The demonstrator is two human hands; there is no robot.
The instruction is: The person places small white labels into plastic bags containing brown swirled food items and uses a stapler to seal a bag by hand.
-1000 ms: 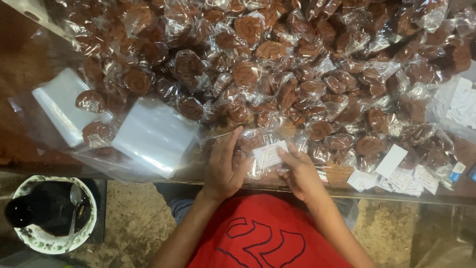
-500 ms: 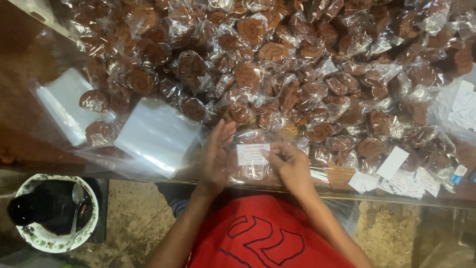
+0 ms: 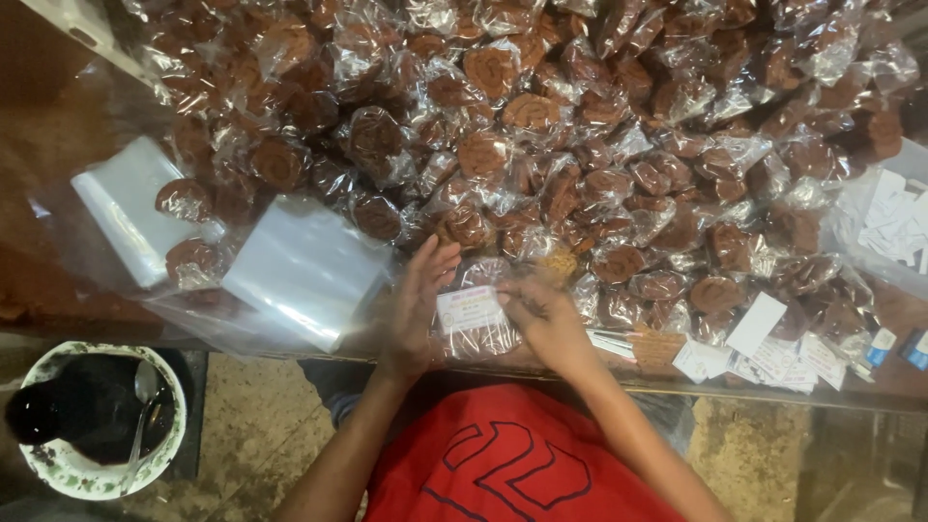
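At the near table edge the left hand (image 3: 418, 307), fingers spread flat, steadies a clear cookie packet (image 3: 476, 324) while the right hand (image 3: 544, 319) pinches a small paper label (image 3: 470, 309) onto it. A great heap of wrapped brown cookies (image 3: 541, 126) fills the far side; which carry labels cannot be told. Empty clear bags (image 3: 304, 271) lie left and loose labels (image 3: 773, 348) right, so nothing blocks the hands.

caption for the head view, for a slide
Both hands, left hand and right hand, press a label onto a bagged brown cookie.
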